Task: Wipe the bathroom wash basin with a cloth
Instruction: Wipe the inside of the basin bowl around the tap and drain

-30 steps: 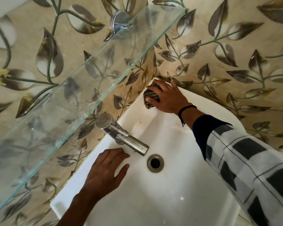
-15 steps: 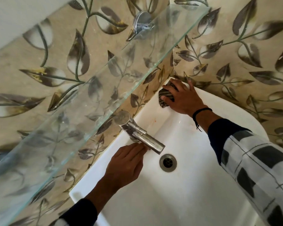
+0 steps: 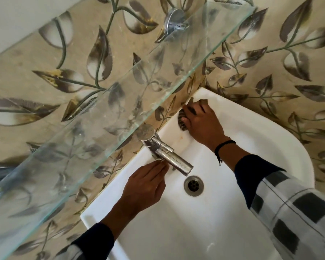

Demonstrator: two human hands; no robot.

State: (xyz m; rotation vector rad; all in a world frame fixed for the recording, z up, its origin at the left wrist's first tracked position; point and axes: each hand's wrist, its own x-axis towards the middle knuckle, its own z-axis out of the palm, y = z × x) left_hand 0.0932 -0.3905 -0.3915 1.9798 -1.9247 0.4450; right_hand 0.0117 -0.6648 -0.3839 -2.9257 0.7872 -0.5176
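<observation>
A white wash basin [image 3: 261, 139] sits in a corner of leaf-patterned tiled walls. My right hand [image 3: 203, 124] presses a dark striped cloth [image 3: 182, 119] onto the basin's back rim near the corner; most of the cloth is hidden under the palm and fingers. My left hand [image 3: 144, 186] rests flat with straight fingers on the rim beside the base of the steel tap [image 3: 165, 152], fingertips touching under the spout.
A glass shelf [image 3: 105, 102] juts out from the wall above the tap, held by a chrome bracket [image 3: 174, 19]. The round steel drain [image 3: 193, 185] lies in the bowl below the spout. An orange stain marks the rim between tap and cloth.
My right hand has kept the cloth at the back corner of the rim, shifting slightly. My left hand slid forward along the rim until its fingertips reached the tap base.
</observation>
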